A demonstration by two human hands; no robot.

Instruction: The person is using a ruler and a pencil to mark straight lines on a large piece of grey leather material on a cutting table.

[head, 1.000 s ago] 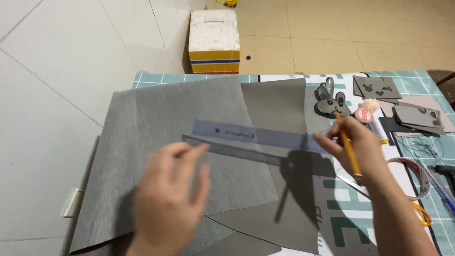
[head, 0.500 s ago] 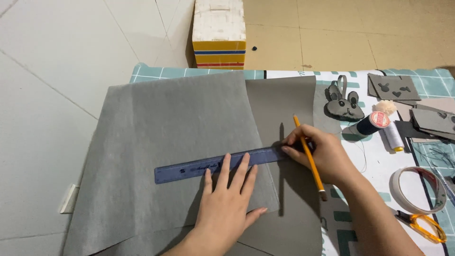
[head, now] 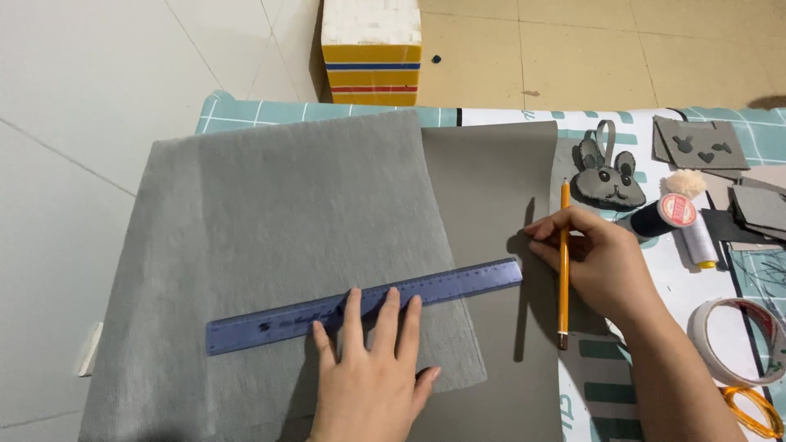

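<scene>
A light grey felt sheet (head: 278,237) lies over a darker grey sheet (head: 491,180) on a teal checked mat (head: 237,110). A translucent blue ruler (head: 360,305) lies slanted across the felt, its right end over the dark sheet. My left hand (head: 372,372) presses flat on the ruler's middle with fingers spread. My right hand (head: 602,262) rests on the dark sheet just right of the ruler's end and holds a yellow pencil (head: 563,262) upright along the palm.
A yellow and white box (head: 372,53) stands beyond the mat. At the right lie a grey felt bunny (head: 606,176), thread spools (head: 684,221), cut grey felt pieces (head: 700,143), a tape roll (head: 733,340) and orange-handled scissors (head: 749,409).
The ruler has slid down and left across the felt and now lies flat. My left hand has settled on it. My right hand has shifted right, off the ruler's end.
</scene>
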